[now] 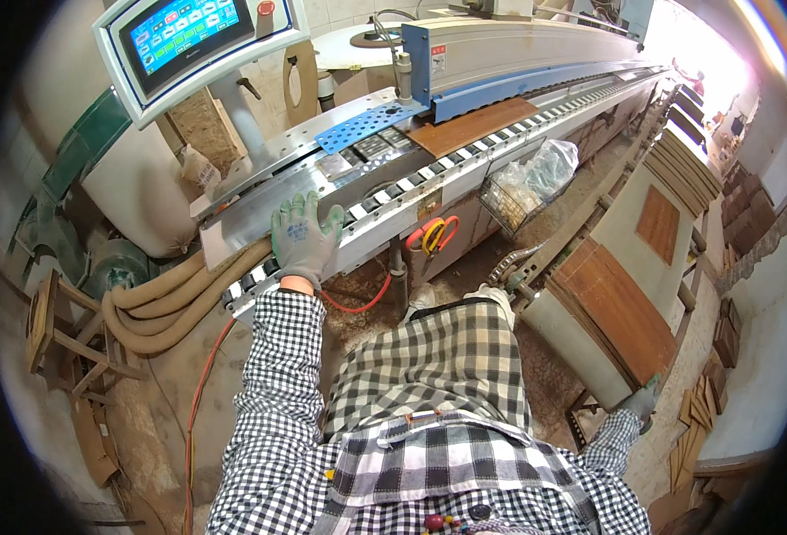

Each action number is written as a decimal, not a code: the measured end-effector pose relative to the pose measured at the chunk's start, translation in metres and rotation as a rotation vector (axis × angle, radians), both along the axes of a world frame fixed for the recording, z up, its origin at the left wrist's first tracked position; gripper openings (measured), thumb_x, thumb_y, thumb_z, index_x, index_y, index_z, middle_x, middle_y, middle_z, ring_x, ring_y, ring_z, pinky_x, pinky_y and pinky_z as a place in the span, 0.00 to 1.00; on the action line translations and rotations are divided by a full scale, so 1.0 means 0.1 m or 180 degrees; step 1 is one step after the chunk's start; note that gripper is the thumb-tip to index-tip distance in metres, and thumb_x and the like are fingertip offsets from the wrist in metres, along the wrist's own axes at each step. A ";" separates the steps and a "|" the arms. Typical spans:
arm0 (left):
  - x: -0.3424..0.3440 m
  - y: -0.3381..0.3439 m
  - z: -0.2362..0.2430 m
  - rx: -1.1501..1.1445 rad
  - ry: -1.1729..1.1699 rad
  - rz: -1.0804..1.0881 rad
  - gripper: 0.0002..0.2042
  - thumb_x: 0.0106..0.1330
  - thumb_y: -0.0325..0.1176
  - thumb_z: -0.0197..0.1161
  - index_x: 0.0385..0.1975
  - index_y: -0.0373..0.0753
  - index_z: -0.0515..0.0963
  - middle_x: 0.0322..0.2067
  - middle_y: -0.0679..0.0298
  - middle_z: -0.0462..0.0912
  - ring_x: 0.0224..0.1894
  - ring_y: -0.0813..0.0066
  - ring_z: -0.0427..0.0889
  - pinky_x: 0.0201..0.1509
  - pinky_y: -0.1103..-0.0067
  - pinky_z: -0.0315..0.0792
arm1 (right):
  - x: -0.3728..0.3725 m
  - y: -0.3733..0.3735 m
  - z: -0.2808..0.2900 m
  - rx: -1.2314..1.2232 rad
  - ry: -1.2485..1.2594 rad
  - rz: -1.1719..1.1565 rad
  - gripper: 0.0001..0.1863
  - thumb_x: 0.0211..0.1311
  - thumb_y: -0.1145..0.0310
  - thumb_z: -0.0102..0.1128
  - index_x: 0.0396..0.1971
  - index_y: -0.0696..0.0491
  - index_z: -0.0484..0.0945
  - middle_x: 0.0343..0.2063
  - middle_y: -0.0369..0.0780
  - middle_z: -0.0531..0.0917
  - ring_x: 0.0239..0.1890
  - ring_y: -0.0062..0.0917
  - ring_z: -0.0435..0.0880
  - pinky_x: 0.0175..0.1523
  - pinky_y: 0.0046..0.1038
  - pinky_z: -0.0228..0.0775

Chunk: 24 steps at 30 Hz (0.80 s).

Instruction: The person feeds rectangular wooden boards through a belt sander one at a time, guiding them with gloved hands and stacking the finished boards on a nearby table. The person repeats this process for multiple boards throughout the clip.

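My left hand [307, 236], in a grey glove with green fingertips, rests on the near end of a long edge-banding machine [273, 209]. Its fingers are spread out and hold nothing. Over on the right, my gloved right hand [645, 401] is at the near corner of a brown wood-grain board [621, 308], its fingers closed at the edge and partly hidden. That board lies on a stack of panels [580, 348]. Another brown board [473, 127] sits flat on the machine beside the roller track [451, 161], close to a blue perforated plate [364, 129].
A control screen [184, 40] stands at upper left. Orange-handled scissors [433, 235] hang on the machine's side near a wire basket [511, 201] with plastic bags. Thick hoses [157, 325] and a wooden stool [68, 334] are at left. A red hose [195, 410] runs along the floor.
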State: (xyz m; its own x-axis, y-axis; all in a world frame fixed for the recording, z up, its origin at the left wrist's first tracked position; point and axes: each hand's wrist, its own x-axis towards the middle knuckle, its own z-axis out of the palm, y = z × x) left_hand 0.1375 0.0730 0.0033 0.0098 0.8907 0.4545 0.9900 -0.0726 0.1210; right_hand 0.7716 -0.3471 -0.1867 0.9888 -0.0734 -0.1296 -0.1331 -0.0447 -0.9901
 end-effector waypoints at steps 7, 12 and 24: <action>-0.04 -0.02 -0.01 0.0123 0.0027 -0.0059 0.32 0.70 0.61 0.51 0.64 0.43 0.73 0.64 0.53 0.73 0.69 0.53 0.66 0.75 0.61 0.52 | -0.49 -0.23 -0.04 0.1507 0.0185 -0.0354 0.28 0.62 0.51 0.69 0.56 0.53 0.76 0.51 0.42 0.80 0.47 0.32 0.78 0.48 0.32 0.75; -0.12 -0.06 -0.01 0.0437 -0.0419 -0.0502 0.30 0.70 0.57 0.55 0.64 0.42 0.73 0.62 0.53 0.75 0.66 0.53 0.69 0.73 0.61 0.55 | -0.27 -0.36 -0.18 0.1943 0.0551 0.0455 0.27 0.61 0.55 0.72 0.58 0.45 0.74 0.55 0.37 0.76 0.48 0.28 0.76 0.50 0.30 0.72; -0.36 -1.06 0.17 0.0190 -0.0410 -0.1512 0.38 0.65 0.59 0.60 0.72 0.50 0.62 0.73 0.57 0.58 0.73 0.47 0.57 0.76 0.53 0.50 | -1.63 1.93 0.55 0.0755 -0.2451 0.3533 0.37 0.58 0.90 0.41 0.70 0.52 0.63 0.58 0.44 0.75 0.49 0.27 0.81 0.51 0.27 0.76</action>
State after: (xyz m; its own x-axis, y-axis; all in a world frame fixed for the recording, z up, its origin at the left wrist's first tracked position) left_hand 0.1013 -0.0329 0.0203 0.3488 0.7738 0.5288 0.8231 -0.5227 0.2221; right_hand 0.6082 -0.1537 -0.1314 0.3402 0.7434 0.5758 0.4432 0.4133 -0.7955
